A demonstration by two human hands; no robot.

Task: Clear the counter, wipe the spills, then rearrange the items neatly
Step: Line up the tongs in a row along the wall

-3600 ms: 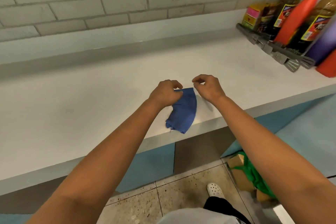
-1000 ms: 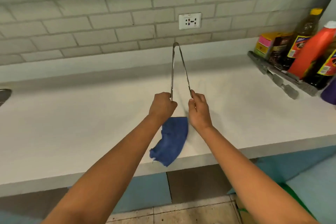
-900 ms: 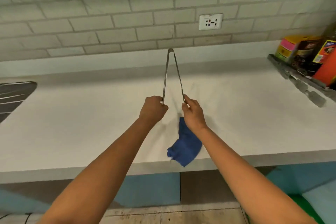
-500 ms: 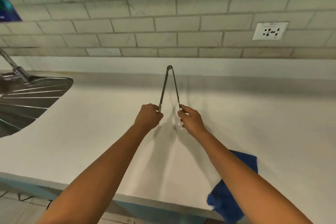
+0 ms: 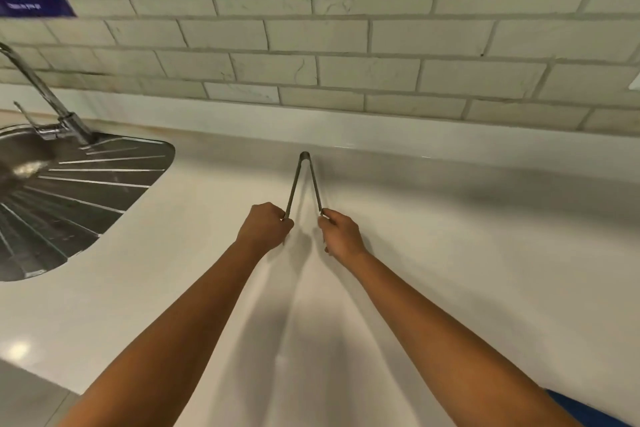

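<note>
Blue cloth sits at the near right counter edge, your left hand and right hand each pinch one leg of the tongs mid-counter, hinge pointing far, so you're rearranging: next, set them down, probably near the sink far left.

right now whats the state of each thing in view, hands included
tongs: spread open in a V, hinge end pointing at the wall, one arm in each hand
left hand: fingers curled round the left arm of the tongs
right hand: pinches the right arm of the tongs
faucet: no water seen running
blue cloth: only a corner shows, at the counter's near edge
</note>
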